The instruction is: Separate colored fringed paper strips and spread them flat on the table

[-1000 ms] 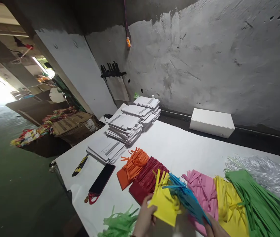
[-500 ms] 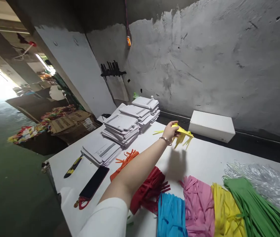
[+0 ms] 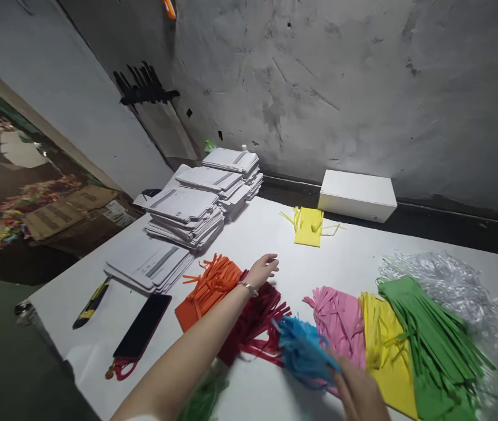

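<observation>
My left hand (image 3: 264, 270), with a bracelet at the wrist, hovers over the dark red fringed bundle (image 3: 260, 316). Its fingers are loosely bent and slightly apart, with nothing in them. At the lower edge my right hand (image 3: 358, 389), blurred, grips a blue fringed bundle (image 3: 301, 351) that is lifted and tilted. Farther back lies a small yellow fringed piece (image 3: 309, 227), flat on the table. An orange fringed bundle (image 3: 213, 286) is left of the dark red one. Pink (image 3: 340, 321), yellow (image 3: 384, 351) and green (image 3: 433, 333) fringed bundles lie to the right.
Stacks of white printed cards (image 3: 182, 204) stand at the back left of the white table (image 3: 249, 234). In front of them lie a utility knife (image 3: 92, 303) and a phone (image 3: 143, 326). A white box (image 3: 357, 195) sits by the wall; clear shiny strands (image 3: 450, 286) lie at right.
The yellow fringed piece has been let go onto the table at the back. My left hand has drawn back toward me. My right hand has come into view, lifting the blue bundle. The view has shifted.
</observation>
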`<state>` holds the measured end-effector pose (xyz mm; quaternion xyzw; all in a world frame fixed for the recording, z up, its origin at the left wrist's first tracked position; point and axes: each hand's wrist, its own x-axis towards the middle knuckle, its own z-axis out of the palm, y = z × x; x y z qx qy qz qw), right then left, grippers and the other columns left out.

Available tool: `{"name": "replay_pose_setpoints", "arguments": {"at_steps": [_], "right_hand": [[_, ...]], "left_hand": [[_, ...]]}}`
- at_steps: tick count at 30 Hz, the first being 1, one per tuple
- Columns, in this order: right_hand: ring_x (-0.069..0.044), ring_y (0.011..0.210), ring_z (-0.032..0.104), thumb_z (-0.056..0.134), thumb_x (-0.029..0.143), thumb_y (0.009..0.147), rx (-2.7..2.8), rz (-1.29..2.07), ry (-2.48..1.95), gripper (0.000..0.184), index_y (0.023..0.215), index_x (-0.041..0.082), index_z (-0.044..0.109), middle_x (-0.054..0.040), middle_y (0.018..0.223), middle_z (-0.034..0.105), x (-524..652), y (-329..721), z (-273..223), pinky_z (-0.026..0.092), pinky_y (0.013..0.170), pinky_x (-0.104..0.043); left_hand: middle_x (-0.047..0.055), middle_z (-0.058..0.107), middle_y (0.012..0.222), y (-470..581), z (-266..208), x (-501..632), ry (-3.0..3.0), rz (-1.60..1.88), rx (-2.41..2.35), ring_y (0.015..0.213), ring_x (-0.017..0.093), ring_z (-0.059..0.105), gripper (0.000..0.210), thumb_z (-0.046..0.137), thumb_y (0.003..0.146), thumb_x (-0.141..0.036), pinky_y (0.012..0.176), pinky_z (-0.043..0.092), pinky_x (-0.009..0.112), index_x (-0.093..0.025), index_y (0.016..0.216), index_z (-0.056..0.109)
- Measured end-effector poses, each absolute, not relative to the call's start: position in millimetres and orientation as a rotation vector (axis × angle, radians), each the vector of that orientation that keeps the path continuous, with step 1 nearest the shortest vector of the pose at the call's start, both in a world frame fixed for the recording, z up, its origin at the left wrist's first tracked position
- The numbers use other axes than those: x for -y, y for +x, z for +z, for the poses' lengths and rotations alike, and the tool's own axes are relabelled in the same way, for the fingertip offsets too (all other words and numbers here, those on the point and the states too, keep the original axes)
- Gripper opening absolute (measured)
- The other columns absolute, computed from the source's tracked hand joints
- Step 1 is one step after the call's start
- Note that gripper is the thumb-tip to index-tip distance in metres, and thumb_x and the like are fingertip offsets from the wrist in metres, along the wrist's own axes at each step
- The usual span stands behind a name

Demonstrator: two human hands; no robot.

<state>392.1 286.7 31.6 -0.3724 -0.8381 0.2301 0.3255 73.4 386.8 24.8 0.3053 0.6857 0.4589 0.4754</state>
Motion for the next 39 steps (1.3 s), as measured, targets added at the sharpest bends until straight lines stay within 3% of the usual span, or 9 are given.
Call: {"name": "replay_pose_setpoints", "arguments": {"at_steps": [2,5,9,14,18,23,27,33,39], "right_hand": [[-0.016,0.091,0.072,0.042,0.034,0.100,2.250,0.537,-0.886,0.033,0.127,0.026,0.058,-0.0033,0.106,0.075,-307.2,393.8,62.6,0.060,0.074,-0.025],[-0.022,0.121,0.059,0.045,0.024,0.096,2.293,0.295,-0.801,0.045,0.141,0.025,0.048,-0.0071,0.137,0.059,-331.5,390.3,105.3,0.050,0.101,-0.038],[-0.028,0.138,0.041,0.040,0.013,0.094,2.416,0.130,-0.630,0.057,0.150,0.021,0.033,-0.0096,0.150,0.044,-328.2,370.9,85.0,0.032,0.114,-0.051],[-0.022,0.126,0.054,0.037,0.002,0.086,2.561,-0.031,-0.439,0.059,0.138,0.025,0.051,0.0009,0.132,0.064,-285.3,338.5,-50.7,0.034,0.109,-0.041],[-0.023,0.119,0.058,0.041,0.004,0.082,2.583,-0.113,-0.436,0.056,0.130,0.025,0.058,0.0026,0.131,0.064,-244.4,330.3,-122.6,0.036,0.104,-0.040],[-0.025,0.128,0.053,0.051,0.025,0.092,2.664,-0.039,-0.524,0.048,0.140,0.024,0.048,-0.0009,0.144,0.053,-216.9,333.2,-124.4,0.042,0.103,-0.043],[-0.022,0.125,0.057,0.049,0.024,0.094,2.647,0.114,-0.567,0.046,0.139,0.021,0.049,-0.0058,0.139,0.057,-207.5,367.4,-111.5,0.053,0.097,-0.036],[-0.026,0.114,0.065,0.049,0.026,0.093,2.384,0.116,-1.171,0.037,0.127,0.022,0.062,-0.0095,0.127,0.066,-202.3,503.3,-116.6,0.058,0.093,-0.043],[-0.033,0.121,0.059,0.051,0.019,0.088,2.279,0.126,-1.308,0.037,0.123,0.013,0.064,-0.0162,0.131,0.062,-255.1,556.9,-121.7,0.053,0.097,-0.053]], "left_hand": [[0.011,0.069,0.106,57.8,33.0,-345.2,0.720,1.210,-1.688,0.084,0.018,0.068,0.037,0.068,0.081,-0.041,0.073,0.055,0.031,-0.016,0.108,0.062],[0.010,0.069,0.103,37.2,44.9,-276.9,0.657,1.337,-1.750,0.082,0.018,0.067,0.048,0.068,0.076,-0.052,0.074,0.054,0.031,-0.016,0.107,0.062],[0.008,0.070,0.095,32.2,42.0,-189.7,0.475,1.480,-1.885,0.077,0.019,0.065,0.054,0.070,0.072,-0.056,0.072,0.055,0.032,-0.015,0.106,0.062],[0.006,0.071,0.083,77.5,-2.3,-112.5,0.375,1.367,-1.966,0.070,0.020,0.064,0.045,0.066,0.075,-0.054,0.064,0.053,0.030,-0.017,0.100,0.067],[0.007,0.072,0.080,127.5,-52.7,-79.7,0.524,1.263,-2.020,0.075,0.025,0.067,0.033,0.066,0.076,-0.050,0.067,0.055,0.034,-0.021,0.091,0.071],[0.013,0.070,0.110,178.2,-91.0,-80.5,1.308,1.142,-1.966,0.105,0.027,0.065,0.030,0.050,0.090,-0.037,0.092,0.055,0.043,-0.023,0.107,0.071],[0.011,0.060,0.135,197.1,-102.3,-107.8,1.591,0.940,-1.886,0.127,0.033,0.052,0.040,0.052,0.090,-0.029,0.108,0.040,0.056,-0.031,0.129,0.061],[0.008,0.063,0.131,172.9,-107.2,-133.2,1.526,0.884,-2.191,0.124,0.034,0.054,0.041,0.045,0.086,-0.019,0.109,0.034,0.059,-0.033,0.116,0.070],[0.011,0.062,0.130,206.1,-85.0,-131.6,1.602,0.960,-2.136,0.127,0.035,0.050,0.032,0.052,0.086,-0.032,0.109,0.036,0.058,-0.026,0.112,0.071]]}}
